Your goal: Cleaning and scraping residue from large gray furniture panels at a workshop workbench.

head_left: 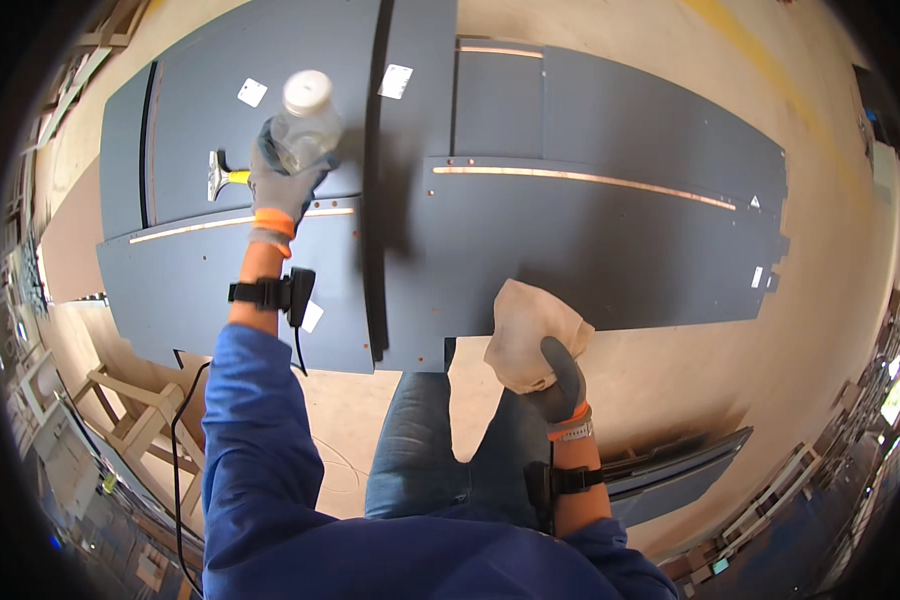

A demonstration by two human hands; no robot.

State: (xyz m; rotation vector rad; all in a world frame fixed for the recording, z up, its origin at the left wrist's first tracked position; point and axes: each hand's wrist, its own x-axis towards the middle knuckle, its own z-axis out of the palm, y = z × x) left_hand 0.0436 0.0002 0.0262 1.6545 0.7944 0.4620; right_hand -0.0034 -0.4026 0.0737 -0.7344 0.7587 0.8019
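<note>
My left hand [286,178], in a grey glove with an orange cuff, grips a clear plastic bottle [308,128] with a white cap, held over the dark grey panels [560,240]. Beside that hand lies a scraper [218,176] with a metal head and a yellow handle, its far end hidden behind the glove. My right hand [558,385], also gloved, holds a pale beige cloth [532,330] at the panels' near edge; its thumb lies over the cloth and the other fingers are hidden under it.
A long dark strip [374,200] runs from far to near across the panels. Copper-coloured strips [580,176] and white labels [396,81] mark their surface. A wooden trestle [135,410] stands at the near left. More dark panels [680,475] lie low at the near right.
</note>
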